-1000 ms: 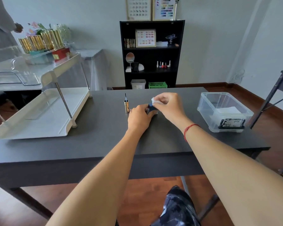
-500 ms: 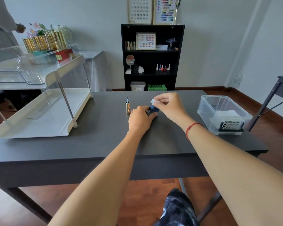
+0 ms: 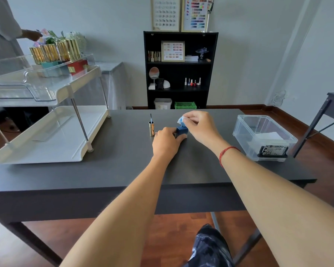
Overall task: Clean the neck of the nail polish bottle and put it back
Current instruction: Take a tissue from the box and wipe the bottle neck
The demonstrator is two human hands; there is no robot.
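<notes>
Gripping bottle [image 3: 182,131], left fingers [image 3: 176,138] steady it; right fingers [image 3: 189,120] pinch wipe [image 3: 181,119] at neck.

Both forearms are bare from the near edge of the view to the wrists, with no sleeves showing. The left hand [image 3: 167,140] carries no ring, watch or band. The right hand [image 3: 201,125] is likewise bare of rings; just behind it, a thin red string bracelet [image 3: 226,152] circles the wrist. At about 6 o'clock in the view, a knee [image 3: 210,245] shows in dark cloth with a mottled grey and white pattern.
</notes>
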